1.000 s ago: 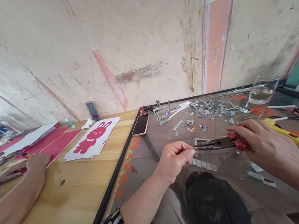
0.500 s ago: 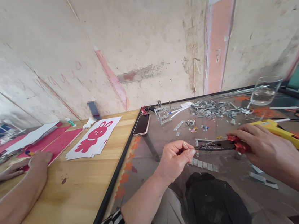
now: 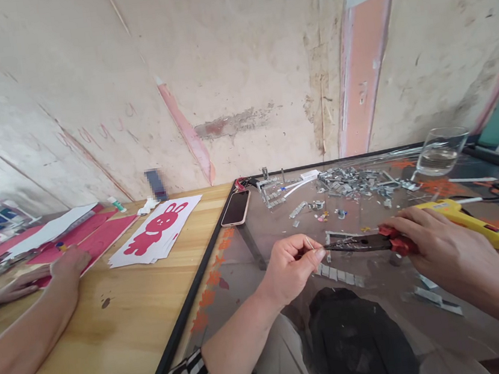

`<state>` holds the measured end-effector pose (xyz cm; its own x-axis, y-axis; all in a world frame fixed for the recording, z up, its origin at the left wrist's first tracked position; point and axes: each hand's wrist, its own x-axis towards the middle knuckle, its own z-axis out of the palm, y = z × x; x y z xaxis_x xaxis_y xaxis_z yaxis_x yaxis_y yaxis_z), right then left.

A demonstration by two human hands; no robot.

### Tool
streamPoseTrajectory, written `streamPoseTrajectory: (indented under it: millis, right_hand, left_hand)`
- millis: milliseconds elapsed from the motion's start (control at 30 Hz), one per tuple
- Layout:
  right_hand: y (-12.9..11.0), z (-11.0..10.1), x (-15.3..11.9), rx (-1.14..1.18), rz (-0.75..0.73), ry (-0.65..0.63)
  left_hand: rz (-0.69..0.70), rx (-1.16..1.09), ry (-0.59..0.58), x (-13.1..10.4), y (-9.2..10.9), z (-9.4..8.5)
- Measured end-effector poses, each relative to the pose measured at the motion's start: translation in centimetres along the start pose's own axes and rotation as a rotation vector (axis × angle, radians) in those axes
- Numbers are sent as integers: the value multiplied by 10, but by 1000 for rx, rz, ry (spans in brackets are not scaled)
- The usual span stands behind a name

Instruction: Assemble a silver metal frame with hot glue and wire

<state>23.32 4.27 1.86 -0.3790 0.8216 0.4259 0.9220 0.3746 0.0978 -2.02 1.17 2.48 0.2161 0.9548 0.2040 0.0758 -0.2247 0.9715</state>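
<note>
My right hand (image 3: 438, 242) is closed round the red handles of a pair of pliers (image 3: 374, 242), whose dark jaws point left. Between thumb and fingertips, my left hand (image 3: 293, 266) pinches a thin, pale, wire-like piece (image 3: 310, 243) right at the tips of the jaws. The far end of that piece is hidden by my fingers. Just under the pliers lies a strip of flat silvery segments (image 3: 340, 275) on the glass tabletop (image 3: 254, 295). Small silvery offcuts (image 3: 436, 299) rest below my right hand.
Behind the pliers spreads a heap of metal bits (image 3: 349, 181). A phone (image 3: 235, 207) lies left of it. At right are a glass of water (image 3: 440, 151), a yellow glue gun (image 3: 467, 221) and cables. On the wooden table, a co-worker's hands (image 3: 70, 263) press pink sheets (image 3: 105, 235) beside rabbit-printed paper (image 3: 157, 231).
My hands and the pliers have hardly moved. On the left, the co-worker's nearer hand has shifted slightly across the pink sheet.
</note>
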Motion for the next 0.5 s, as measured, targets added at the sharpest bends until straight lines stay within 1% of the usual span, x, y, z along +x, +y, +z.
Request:
streamPoseTrajectory:
  millis: [133,267,333,500]
  right_hand:
    - [-1,-1,-1,-17,26,-50]
    - [-5,-5,-3,0,48,-133]
    - [-8,-9,-5,6,52,-175]
    - [-10,-10,-11,32,61,-283]
  left_hand:
    - [69,120,33,-3,6,1]
    - [210,252,105,-5,11,2]
    - [271,332,122,-6,11,2]
    - [340,491,132,-5,11,2]
